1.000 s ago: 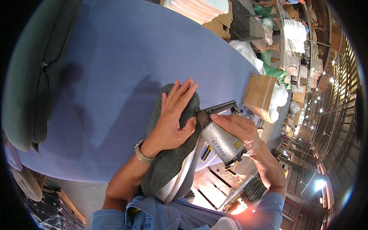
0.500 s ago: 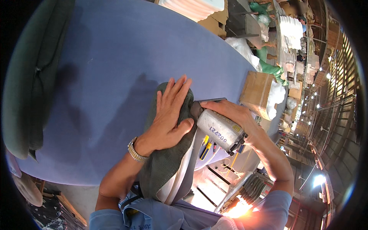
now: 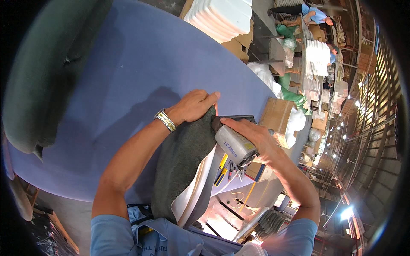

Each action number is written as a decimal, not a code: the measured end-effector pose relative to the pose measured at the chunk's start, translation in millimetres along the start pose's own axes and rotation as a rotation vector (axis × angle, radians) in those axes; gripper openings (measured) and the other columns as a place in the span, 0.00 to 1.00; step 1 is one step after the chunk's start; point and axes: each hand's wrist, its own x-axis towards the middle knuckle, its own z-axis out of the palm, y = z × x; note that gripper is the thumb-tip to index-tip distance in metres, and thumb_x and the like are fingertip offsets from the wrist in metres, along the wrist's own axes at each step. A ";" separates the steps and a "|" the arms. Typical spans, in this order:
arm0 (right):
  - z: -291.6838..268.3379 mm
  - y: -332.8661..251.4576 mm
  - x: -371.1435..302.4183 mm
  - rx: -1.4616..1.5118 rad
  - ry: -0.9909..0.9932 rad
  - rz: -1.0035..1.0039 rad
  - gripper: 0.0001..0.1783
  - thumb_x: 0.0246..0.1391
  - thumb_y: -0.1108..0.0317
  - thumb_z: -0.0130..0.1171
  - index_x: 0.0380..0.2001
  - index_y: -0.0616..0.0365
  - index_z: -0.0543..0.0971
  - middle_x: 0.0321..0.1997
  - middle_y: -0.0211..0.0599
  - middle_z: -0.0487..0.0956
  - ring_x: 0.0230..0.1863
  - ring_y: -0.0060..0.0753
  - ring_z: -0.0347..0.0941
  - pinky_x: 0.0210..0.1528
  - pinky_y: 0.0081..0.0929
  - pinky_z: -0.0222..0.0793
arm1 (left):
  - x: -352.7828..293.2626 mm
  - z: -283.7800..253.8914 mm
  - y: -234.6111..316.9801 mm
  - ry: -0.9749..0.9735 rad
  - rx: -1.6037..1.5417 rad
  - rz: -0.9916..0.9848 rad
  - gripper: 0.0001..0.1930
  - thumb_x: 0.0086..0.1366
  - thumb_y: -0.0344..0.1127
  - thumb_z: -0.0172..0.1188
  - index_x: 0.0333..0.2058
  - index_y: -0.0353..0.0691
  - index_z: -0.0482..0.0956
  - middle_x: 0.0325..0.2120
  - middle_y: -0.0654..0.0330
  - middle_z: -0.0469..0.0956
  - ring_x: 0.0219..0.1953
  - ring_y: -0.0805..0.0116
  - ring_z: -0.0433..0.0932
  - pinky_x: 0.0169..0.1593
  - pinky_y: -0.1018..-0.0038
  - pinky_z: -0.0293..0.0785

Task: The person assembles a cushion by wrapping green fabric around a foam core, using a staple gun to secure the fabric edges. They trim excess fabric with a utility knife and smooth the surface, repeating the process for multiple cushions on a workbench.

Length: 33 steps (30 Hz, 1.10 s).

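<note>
A: Left hand?
B: Left hand [image 3: 196, 106] closed over the far end of the green cushion [image 3: 181, 160]; fingertips mostly hidden. Metal watch [image 3: 165, 120] on that wrist.

A: Right hand?
B: Right hand [image 3: 254, 138] wrapped around a silver staple gun [image 3: 232, 143], its dark nose at the cushion's right edge, close to the left hand. Contact there: cannot tell.

A: Cushion position?
B: In front of the person, seen against the blue counter [image 3: 128, 64], lower end by the blue shirt [image 3: 171, 237]. White padding [image 3: 194, 190] exposed along its right side.

A: Surroundings?
B: Yellow-handled tools [image 3: 221, 176] just right of the padding. Larger green cushioned piece [image 3: 47, 85] at far left, well apart. Cardboard box [image 3: 274, 116] beyond the right hand, white filling [image 3: 295, 123] showing.
</note>
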 end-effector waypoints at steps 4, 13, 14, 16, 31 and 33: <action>3.7 1.3 5.2 0.008 0.071 -0.077 0.56 0.29 0.63 0.78 0.69 0.44 0.70 0.49 0.37 0.81 0.45 0.48 0.81 0.43 0.40 0.82 | 0.1 4.4 -3.7 0.055 -0.010 0.033 0.35 0.76 0.55 0.39 0.28 0.33 0.86 0.22 0.39 0.79 0.30 0.40 0.79 0.44 0.53 0.74; -26.6 -7.9 22.0 0.010 -0.086 0.010 0.48 0.38 0.62 0.76 0.67 0.48 0.73 0.49 0.39 0.81 0.47 0.47 0.81 0.47 0.37 0.79 | 0.7 3.5 1.4 0.055 -0.047 -0.019 0.32 0.75 0.51 0.39 0.25 0.30 0.81 0.18 0.39 0.74 0.26 0.40 0.77 0.41 0.51 0.72; -23.3 -3.0 21.7 0.010 -0.076 0.011 0.48 0.38 0.61 0.76 0.68 0.44 0.72 0.48 0.37 0.81 0.44 0.46 0.82 0.44 0.38 0.80 | 0.7 1.6 1.6 0.054 -0.041 -0.013 0.32 0.75 0.51 0.39 0.24 0.30 0.81 0.18 0.39 0.73 0.26 0.39 0.77 0.41 0.51 0.72; -15.1 7.0 20.3 0.042 -0.054 0.025 0.49 0.39 0.61 0.74 0.69 0.41 0.71 0.46 0.35 0.80 0.42 0.45 0.82 0.40 0.38 0.82 | 1.5 1.7 1.7 0.056 -0.033 -0.011 0.32 0.75 0.50 0.39 0.23 0.30 0.80 0.17 0.38 0.73 0.25 0.39 0.76 0.40 0.51 0.72; -11.8 -14.8 39.5 0.081 -0.031 0.094 0.37 0.48 0.75 0.67 0.65 0.51 0.75 0.40 0.38 0.82 0.38 0.39 0.83 0.36 0.33 0.80 | -4.4 -11.0 -2.6 0.089 -0.165 -0.007 0.30 0.74 0.46 0.40 0.22 0.29 0.79 0.17 0.38 0.73 0.24 0.38 0.76 0.39 0.51 0.73; -9.9 -12.1 39.4 0.079 -0.034 0.084 0.39 0.46 0.72 0.68 0.66 0.51 0.74 0.41 0.41 0.82 0.37 0.41 0.82 0.35 0.35 0.81 | -4.2 -12.3 -2.5 0.089 -0.159 -0.026 0.29 0.74 0.46 0.40 0.23 0.29 0.79 0.17 0.38 0.73 0.25 0.38 0.76 0.39 0.51 0.73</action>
